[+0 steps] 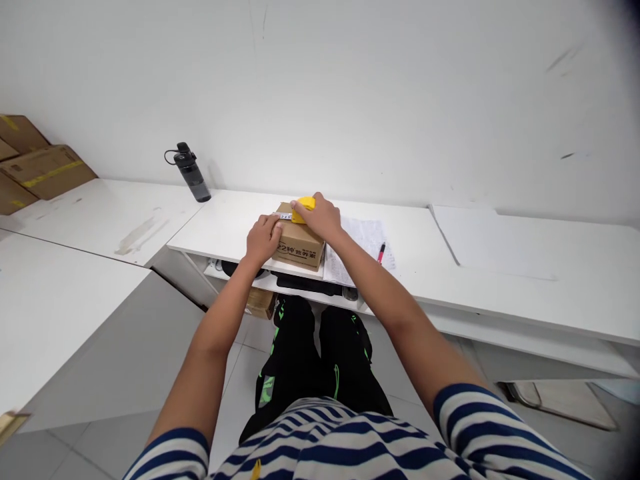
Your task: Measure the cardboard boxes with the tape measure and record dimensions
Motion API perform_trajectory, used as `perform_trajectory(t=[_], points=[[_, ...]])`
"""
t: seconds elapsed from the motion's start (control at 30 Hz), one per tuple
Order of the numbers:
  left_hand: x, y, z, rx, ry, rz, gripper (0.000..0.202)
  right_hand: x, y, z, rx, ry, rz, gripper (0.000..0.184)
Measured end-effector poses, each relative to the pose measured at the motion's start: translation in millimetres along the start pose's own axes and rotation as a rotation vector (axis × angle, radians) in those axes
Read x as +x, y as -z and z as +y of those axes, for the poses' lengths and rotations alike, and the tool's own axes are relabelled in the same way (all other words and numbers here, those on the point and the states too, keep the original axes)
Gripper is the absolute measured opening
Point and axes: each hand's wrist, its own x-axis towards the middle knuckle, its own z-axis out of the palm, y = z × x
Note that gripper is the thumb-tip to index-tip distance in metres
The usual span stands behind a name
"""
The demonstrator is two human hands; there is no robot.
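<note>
A small brown cardboard box (299, 245) with dark printing on its front rests near the front edge of the white desk. My right hand (324, 217) is wrapped round a yellow tape measure (303, 209) on top of the box. A short length of the tape's blade (285, 217) with printed numbers runs leftward across the box top. My left hand (265, 239) is closed at the box's left edge, with its fingers on the end of the blade. The blade's tip is hidden under those fingers.
Right of the box lie written sheets (367, 240) with a red and black pen (381, 253). A dark water bottle (193, 172) stands back left. Several cartons (47, 172) are stacked at far left. Blank paper (470, 230) lies rightward. Under the desktop runs a shelf (310, 292).
</note>
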Motion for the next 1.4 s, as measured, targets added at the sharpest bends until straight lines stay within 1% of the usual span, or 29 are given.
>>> perform_trajectory(t=[0.1, 0.2, 0.27, 0.33, 0.4, 0.47, 0.53, 0.6, 0.67, 0.7, 0.77, 0.83, 0.87, 0.9, 0.97, 1.03, 1.07, 1.1, 1.13, 1.23, 1.27, 1.33, 1.4], points=[[-3.7, -6.8, -3.3, -0.135, 0.053, 0.027, 0.054, 8.5, -13.3, -20.1, -0.032, 0.04, -0.029, 0.056], [-6.0, -10.3, -3.0, -0.23, 0.105, 0.048, 0.065, 11.1, -19.5, -27.4, -0.03, 0.066, -0.008, 0.056], [-6.0, -10.5, -1.1, -0.24, 0.111, 0.033, 0.065, 11.1, -20.3, -23.3, 0.012, 0.059, -0.011, 0.059], [-5.4, -10.2, 1.1, -0.226, 0.095, 0.024, 0.062, 11.7, -21.0, -13.9, 0.105, 0.056, -0.037, 0.064], [-4.8, -10.2, 2.8, -0.204, 0.08, 0.031, 0.06, 14.4, -23.8, -2.8, 0.234, 0.104, -0.058, 0.073], [-4.4, -10.0, 4.4, -0.177, 0.075, 0.038, 0.06, 19.6, -28.5, 6.2, 0.334, 0.183, -0.037, 0.082], [-3.9, -8.5, 6.7, -0.139, 0.077, 0.033, 0.06, 24.6, -32.5, 11.9, 0.361, 0.239, 0.041, 0.086], [-3.0, -4.5, 10.5, -0.083, 0.08, 0.019, 0.061, 24.3, -32.8, 16.6, 0.316, 0.261, 0.182, 0.084], [-1.4, 1.8, 15.4, -0.012, 0.077, -0.014, 0.065, 14.5, -27.3, 25.3, 0.227, 0.285, 0.336, 0.078], [-0.3, 5.5, 18.0, 0.03, 0.071, -0.038, 0.067, 6.0, -22.3, 32.8, 0.176, 0.3, 0.396, 0.075], [2.4, 12.6, 22.7, 0.118, 0.051, -0.09, 0.071, -15.2, -8.2, 56.1, 0.08, 0.318, 0.455, 0.068], [5.1, 17.7, 26.1, 0.192, 0.025, -0.13, 0.073, -34.6, 9.7, 89.7, -0.004, 0.279, 0.448, 0.061], [6.2, 19.2, 27.2, 0.214, 0.014, -0.14, 0.074, -41.2, 19.1, 108.8, -0.047, 0.232, 0.42, 0.058], [7.2, 20.0, 27.8, 0.226, 0.004, -0.143, 0.074, -45.1, 28.2, 128.3, -0.097, 0.169, 0.359, 0.055], [8.3, 20.2, 27.8, 0.229, -0.008, -0.134, 0.075, -45.8, 44.1, 164.5, -0.214, -0.026, 0.169, 0.047], [8.9, 20.3, 26.4, 0.22, -0.019, -0.121, 0.076, -41.9, 54.7, 192.7, -0.275, -0.213, 0.002, 0.047], [9.0, 20.6, 25.5, 0.216, -0.024, -0.117, 0.077, -40.2, 57.9, 203.1, -0.269, -0.267, -0.054, 0.05], [9.1, 21.3, 24.5, 0.216, -0.029, -0.114, 0.077, -39.3, 60.0, 211.1, -0.243, -0.286, -0.088, 0.051], [9.3, 22.2, 23.7, 0.22, -0.035, -0.113, 0.078, -39.5, 61.4, 217.1, -0.207, -0.275, -0.108, 0.049], [9.9, 24.1, 22.7, 0.232, -0.057, -0.109, 0.08, -45.3, 65.9, 228.2, -0.11, -0.206, -0.099, 0.032], [10.0, 24.0, 22.8, 0.228, -0.059, -0.104, 0.08, -48.2, 68.5, 231.1, -0.088, -0.192, -0.079, 0.03], [10.2, 22.3, 23.3, 0.2, -0.05, -0.085, 0.081, -54.6, 75.2, 237.4, -0.056, -0.161, 0.013, 0.036], [10.7, 19.6, 23.3, 0.161, -0.026, -0.059, 0.081, -61.0, 81.7, 244.2, -0.045, -0.097, 0.151, 0.037]])
